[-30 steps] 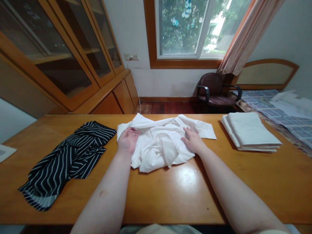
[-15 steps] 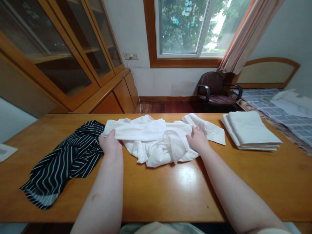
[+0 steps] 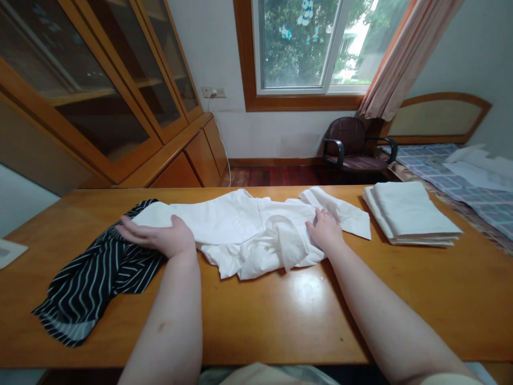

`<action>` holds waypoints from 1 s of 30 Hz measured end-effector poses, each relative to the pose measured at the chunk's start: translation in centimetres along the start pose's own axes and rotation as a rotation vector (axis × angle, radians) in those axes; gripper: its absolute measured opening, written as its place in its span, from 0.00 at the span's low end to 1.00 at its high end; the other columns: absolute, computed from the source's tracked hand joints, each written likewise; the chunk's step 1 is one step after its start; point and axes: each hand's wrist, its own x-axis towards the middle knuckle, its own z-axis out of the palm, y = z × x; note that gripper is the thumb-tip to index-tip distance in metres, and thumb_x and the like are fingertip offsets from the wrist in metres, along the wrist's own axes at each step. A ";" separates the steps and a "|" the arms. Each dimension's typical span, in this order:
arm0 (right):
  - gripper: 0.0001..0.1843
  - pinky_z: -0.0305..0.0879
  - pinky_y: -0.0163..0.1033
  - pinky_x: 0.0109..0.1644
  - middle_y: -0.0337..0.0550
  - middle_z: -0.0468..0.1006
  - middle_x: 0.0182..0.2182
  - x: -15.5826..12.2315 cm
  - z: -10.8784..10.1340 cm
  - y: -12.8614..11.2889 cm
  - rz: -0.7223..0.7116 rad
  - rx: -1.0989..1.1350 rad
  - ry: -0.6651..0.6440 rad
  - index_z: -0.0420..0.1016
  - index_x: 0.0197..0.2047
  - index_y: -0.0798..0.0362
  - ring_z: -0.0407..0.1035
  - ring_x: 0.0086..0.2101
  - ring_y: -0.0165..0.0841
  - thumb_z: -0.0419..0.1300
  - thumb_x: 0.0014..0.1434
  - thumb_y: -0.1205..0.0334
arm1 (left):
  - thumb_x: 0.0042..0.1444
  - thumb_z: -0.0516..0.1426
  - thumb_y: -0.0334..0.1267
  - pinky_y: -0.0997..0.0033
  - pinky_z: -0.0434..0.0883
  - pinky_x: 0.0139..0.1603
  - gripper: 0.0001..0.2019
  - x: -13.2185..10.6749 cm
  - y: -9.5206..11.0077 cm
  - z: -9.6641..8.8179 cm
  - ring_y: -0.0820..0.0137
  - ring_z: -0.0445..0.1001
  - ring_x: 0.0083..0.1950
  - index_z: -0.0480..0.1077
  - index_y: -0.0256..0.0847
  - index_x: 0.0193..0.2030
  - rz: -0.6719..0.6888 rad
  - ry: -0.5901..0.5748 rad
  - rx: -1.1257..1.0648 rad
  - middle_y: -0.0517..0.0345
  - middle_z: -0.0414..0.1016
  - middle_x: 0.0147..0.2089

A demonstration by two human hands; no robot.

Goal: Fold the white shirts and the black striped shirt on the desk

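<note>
A crumpled white garment (image 3: 248, 227) lies across the middle of the wooden table (image 3: 280, 315). My left hand (image 3: 158, 235) rests flat, fingers stretched out to the left, on the garment's left sleeve, which overlaps a black-and-white striped garment (image 3: 96, 272). My right hand (image 3: 326, 230) lies on the white garment's right side, fingers spread and pressing down near its other sleeve.
A stack of folded white cloth (image 3: 409, 214) sits at the table's right. A white sheet corner (image 3: 8, 251) shows at the far left edge. Behind the table stand a glass-door cabinet (image 3: 100, 91), a dark armchair (image 3: 352, 147) and a bed (image 3: 473, 182).
My left hand has drawn the white garment's left sleeve out to the left, over the striped garment, and flattened on it. My right hand has stayed on the right side.
</note>
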 end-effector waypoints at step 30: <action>0.31 0.62 0.41 0.38 0.57 0.79 0.33 -2.1 -4.0 -2.4 -0.023 -0.132 -0.120 0.78 0.37 0.56 0.73 0.35 0.41 0.40 0.64 0.45 | 0.55 0.52 0.47 0.66 0.67 0.48 0.26 -4.4 2.2 0.6 0.60 0.74 0.50 0.65 0.42 0.59 0.522 -1.481 0.206 0.49 0.75 0.51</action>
